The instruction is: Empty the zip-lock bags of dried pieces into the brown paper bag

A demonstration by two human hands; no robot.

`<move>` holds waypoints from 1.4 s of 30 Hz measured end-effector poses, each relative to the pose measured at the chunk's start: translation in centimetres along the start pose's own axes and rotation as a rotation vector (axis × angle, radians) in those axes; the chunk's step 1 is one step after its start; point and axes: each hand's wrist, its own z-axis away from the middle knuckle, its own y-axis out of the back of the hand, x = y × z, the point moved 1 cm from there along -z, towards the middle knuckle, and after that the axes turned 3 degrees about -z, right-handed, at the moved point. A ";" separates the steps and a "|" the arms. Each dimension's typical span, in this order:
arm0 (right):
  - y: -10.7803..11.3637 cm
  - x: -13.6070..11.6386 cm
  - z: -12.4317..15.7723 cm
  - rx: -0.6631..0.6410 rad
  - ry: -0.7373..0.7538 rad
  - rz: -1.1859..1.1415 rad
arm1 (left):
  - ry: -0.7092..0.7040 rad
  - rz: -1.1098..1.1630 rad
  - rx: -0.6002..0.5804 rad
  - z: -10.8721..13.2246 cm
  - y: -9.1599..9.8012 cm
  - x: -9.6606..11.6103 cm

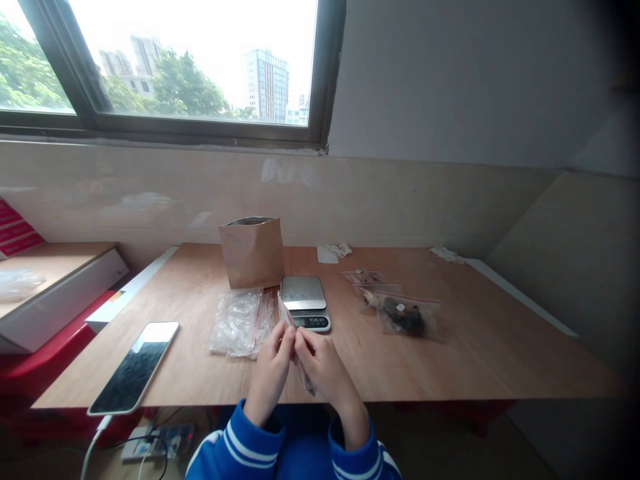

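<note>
My left hand (pixel 273 363) and my right hand (pixel 324 367) meet at the table's front edge, both pinching one clear zip bag (pixel 285 311) with a red strip along its top. The bag is seen nearly edge-on, and its lower end hangs below my fingers; what it contains is hard to make out. Just beyond my fingers sits a small digital kitchen scale (pixel 303 293) with a bare metal plate, its display partly covered by the bag. To its left lies a stack of clear zip bags (pixel 236 323). Behind that stack stands an open brown paper pouch (pixel 253 253).
Filled zip bags (pixel 404 316), one with dark contents, lie right of the scale. A plugged-in phone (pixel 135 368) lies at the left front edge. Crumpled white scraps (pixel 335 251) rest along the back. A power strip (pixel 159 443) is below the table (pixel 480 360).
</note>
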 end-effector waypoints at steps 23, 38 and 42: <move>3.5 3.8 0.2 0.367 -0.089 -0.599 | 0.009 0.040 0.192 0.4 1.8 1.5; 0.7 2.2 -0.8 0.211 -0.106 -0.644 | 0.500 0.946 0.132 1.1 -3.9 -5.3; 1.9 2.6 -0.8 0.093 -0.088 -0.296 | 0.378 0.802 0.069 0.3 -2.6 -5.2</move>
